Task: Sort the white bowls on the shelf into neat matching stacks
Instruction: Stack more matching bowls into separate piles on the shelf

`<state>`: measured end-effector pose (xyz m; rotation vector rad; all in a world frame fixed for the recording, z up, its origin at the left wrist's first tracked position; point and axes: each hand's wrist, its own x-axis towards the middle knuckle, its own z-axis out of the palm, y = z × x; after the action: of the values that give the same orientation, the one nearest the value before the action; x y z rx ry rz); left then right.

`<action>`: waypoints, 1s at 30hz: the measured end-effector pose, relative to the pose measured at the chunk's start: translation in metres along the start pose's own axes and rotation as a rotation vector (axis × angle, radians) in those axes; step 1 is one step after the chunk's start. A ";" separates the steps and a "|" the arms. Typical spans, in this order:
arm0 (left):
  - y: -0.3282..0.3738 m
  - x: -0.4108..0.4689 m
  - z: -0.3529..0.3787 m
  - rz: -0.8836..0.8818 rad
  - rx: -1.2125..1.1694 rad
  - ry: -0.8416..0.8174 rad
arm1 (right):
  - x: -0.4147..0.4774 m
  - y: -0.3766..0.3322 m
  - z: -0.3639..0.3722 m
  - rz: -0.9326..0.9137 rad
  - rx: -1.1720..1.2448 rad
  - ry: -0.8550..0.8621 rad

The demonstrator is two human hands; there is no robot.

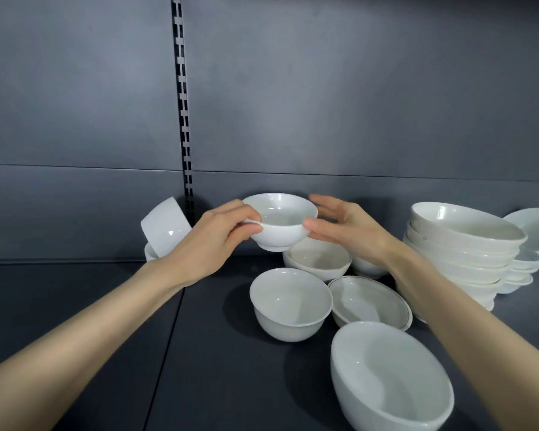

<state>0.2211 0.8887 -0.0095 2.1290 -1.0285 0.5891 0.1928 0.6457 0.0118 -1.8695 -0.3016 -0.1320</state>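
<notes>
Left hand [212, 241] pinches flared bowl [279, 220] above shelf [106, 306], lifted for matching; right hand [346, 228] loose-fingered, steadying rim.

White bowls [290, 303]; dish [369, 303] w/ grey rim line; dk grey shelf [215, 368].

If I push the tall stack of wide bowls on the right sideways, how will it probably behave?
The stack would probably feel heavy: it holds several ceramic-looking bowls. It may tip or shed its top bowl, since the bowls sit tilted and unevenly nested. Their glossy glaze suggests they could slide and chip.
</notes>
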 end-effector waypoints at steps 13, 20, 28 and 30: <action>0.033 -0.002 -0.001 -0.272 -0.608 0.157 | -0.041 -0.042 0.007 -0.195 0.059 0.209; 0.079 0.008 -0.002 -0.199 -0.694 0.139 | -0.079 -0.081 -0.010 -0.223 0.012 0.276; 0.153 0.035 0.016 -0.085 -0.787 0.173 | -0.135 -0.111 -0.063 -0.261 0.010 0.374; 0.175 0.042 0.028 -0.081 -0.777 0.186 | -0.153 -0.113 -0.084 -0.271 0.006 0.376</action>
<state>0.1070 0.7681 0.0667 1.3940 -0.8716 0.2692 0.0207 0.5771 0.1050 -1.7483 -0.2906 -0.6576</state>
